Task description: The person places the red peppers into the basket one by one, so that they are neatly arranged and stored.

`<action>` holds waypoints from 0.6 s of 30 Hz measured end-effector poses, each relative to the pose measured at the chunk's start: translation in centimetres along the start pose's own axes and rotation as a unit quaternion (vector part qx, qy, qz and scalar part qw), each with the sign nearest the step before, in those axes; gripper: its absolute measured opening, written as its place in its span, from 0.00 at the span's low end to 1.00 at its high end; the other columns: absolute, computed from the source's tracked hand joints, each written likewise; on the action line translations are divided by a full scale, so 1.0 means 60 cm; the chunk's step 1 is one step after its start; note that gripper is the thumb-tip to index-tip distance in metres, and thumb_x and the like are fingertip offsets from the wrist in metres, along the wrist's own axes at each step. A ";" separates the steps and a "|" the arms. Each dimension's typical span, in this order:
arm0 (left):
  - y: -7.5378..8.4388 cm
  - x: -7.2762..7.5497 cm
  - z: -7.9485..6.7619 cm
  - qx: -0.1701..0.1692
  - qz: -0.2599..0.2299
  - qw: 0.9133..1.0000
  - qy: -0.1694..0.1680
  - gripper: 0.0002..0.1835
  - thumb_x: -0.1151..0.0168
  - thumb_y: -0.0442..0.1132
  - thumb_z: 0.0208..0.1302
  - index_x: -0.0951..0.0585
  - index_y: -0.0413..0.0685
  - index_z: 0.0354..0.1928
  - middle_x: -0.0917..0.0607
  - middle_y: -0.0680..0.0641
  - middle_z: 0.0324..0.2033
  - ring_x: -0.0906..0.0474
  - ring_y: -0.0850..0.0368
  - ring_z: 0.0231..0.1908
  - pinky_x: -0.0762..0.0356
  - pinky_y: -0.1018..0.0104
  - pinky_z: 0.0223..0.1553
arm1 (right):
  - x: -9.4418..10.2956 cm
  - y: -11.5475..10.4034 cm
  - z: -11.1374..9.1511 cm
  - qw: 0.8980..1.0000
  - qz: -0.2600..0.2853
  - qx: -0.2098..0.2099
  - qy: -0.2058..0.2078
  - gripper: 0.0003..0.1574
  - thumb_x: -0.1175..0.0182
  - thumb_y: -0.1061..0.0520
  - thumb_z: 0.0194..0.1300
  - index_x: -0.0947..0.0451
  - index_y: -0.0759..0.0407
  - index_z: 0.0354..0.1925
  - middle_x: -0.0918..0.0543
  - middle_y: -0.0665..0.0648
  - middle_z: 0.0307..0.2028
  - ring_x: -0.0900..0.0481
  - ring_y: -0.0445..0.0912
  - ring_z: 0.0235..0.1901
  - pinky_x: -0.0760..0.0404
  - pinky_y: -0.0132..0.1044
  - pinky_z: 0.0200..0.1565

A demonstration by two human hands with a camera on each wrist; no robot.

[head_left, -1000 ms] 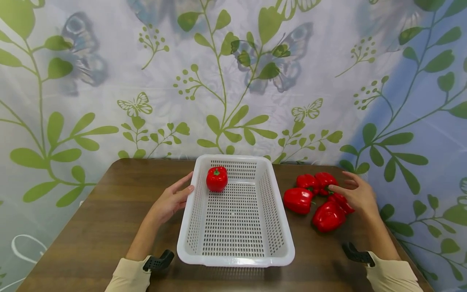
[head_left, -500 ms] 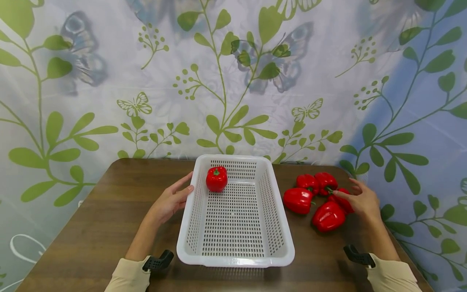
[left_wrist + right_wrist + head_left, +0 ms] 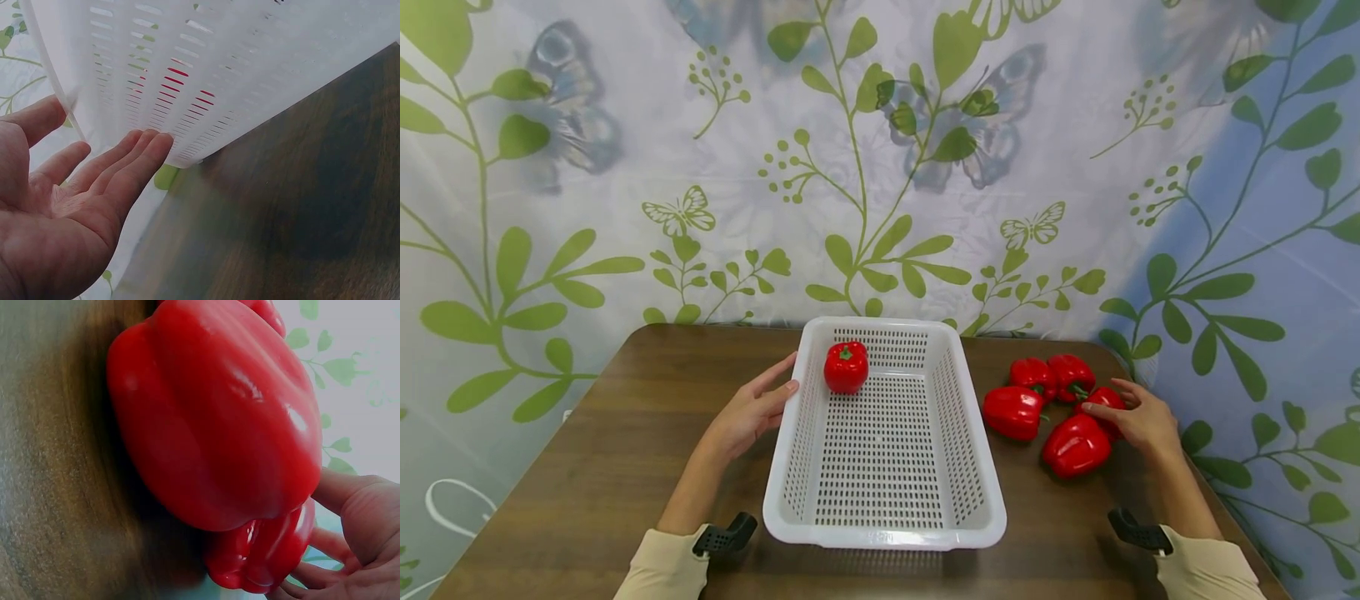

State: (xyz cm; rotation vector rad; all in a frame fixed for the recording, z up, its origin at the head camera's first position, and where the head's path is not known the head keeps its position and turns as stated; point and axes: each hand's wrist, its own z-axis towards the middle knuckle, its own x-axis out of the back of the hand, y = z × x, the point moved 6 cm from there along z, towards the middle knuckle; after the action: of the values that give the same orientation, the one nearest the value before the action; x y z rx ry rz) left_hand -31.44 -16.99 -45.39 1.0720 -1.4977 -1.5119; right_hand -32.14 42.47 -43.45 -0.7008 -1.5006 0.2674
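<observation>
A white plastic basket stands mid-table, holding one red bell pepper at its far left. My left hand rests against the basket's left side, thumb at the rim, fingers nearly straight along the outer wall in the left wrist view. At the right, my right hand holds a red bell pepper, thumb on its near side and fingers on its far side. That pepper still lies among the others. In the right wrist view, a nearer bell pepper partly hides the held one.
Several bell peppers lie close together right of the basket, including one at the front, one beside the basket and one at the back. A leaf-patterned cloth hangs behind the brown wooden table.
My right hand has moved slightly toward me and down, its fingers closing round the rightmost bell pepper, which has shifted a little. The left hand and the basket have stayed put.
</observation>
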 end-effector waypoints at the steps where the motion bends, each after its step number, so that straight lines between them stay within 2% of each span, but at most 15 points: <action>1: 0.000 0.000 0.000 -0.001 0.000 1.000 0.000 0.33 0.47 0.45 0.79 0.45 0.64 0.80 0.27 0.32 0.68 0.21 0.39 0.62 0.17 0.50 0.57 | 0.000 0.000 0.000 1.000 -0.002 0.000 -0.003 0.59 0.38 0.32 0.65 0.46 0.66 0.77 0.38 0.81 0.69 0.39 0.75 0.66 0.32 0.69 0.61; 11: -0.003 0.002 0.001 -0.007 -0.002 1.000 0.001 0.33 0.48 0.44 0.79 0.45 0.64 0.80 0.27 0.31 0.68 0.21 0.38 0.62 0.17 0.52 0.56 | 0.002 -0.002 0.003 1.000 -0.007 0.010 -0.009 0.59 0.36 0.33 0.65 0.46 0.67 0.76 0.37 0.80 0.69 0.38 0.75 0.65 0.31 0.68 0.61; 18: -0.005 0.001 0.001 -0.006 0.002 1.000 0.000 0.33 0.47 0.44 0.79 0.45 0.64 0.80 0.27 0.32 0.68 0.21 0.39 0.62 0.17 0.51 0.57 | 0.008 0.002 0.000 1.000 -0.004 -0.008 -0.015 0.61 0.36 0.33 0.64 0.48 0.66 0.77 0.38 0.79 0.70 0.41 0.76 0.67 0.32 0.67 0.62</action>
State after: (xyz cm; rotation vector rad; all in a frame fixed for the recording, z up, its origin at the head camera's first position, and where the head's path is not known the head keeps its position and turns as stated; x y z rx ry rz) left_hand -31.52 -16.99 -45.66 1.0623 -1.4887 -1.5154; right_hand -32.06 42.83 -43.12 -0.7057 -1.5349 0.2610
